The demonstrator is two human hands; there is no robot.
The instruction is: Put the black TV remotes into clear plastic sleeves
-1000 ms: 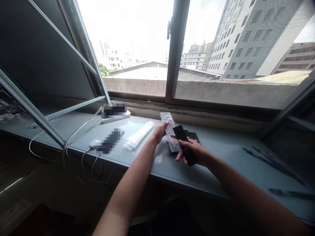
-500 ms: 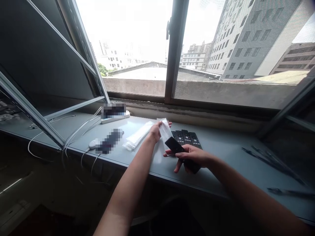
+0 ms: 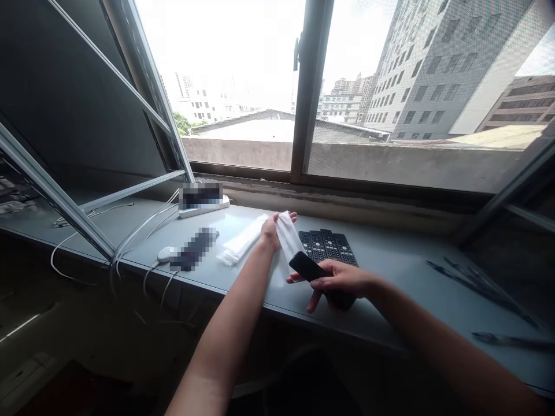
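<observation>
My left hand (image 3: 271, 230) is closed on the upper end of a thin, translucent plastic sleeve (image 3: 289, 234), its fingertips showing past the far edge. In my right hand (image 3: 342, 277) is a black remote control (image 3: 307, 266), held at a slant with its far end close to the sleeve's lower part. Whether the remote touches the sleeve I cannot tell. Beyond my right hand, several black remote controls (image 3: 332, 245) lie side by side on the table, buttons up. A stack of similar plastic sleeves (image 3: 243, 240) lies left of my left hand.
The grey table (image 3: 390, 248) runs beneath the window. At left are a blurred-out object (image 3: 195, 248), a white round charger (image 3: 165, 254), white cables and a power strip (image 3: 203, 208). A metal frame (image 3: 143, 185) rises there. Dark thin items (image 3: 477, 283) lie at right.
The sleeve has come down slightly and now hangs more stretched from my left hand. My right hand and the remote have shifted a little lower, with the remote tilted flatter.
</observation>
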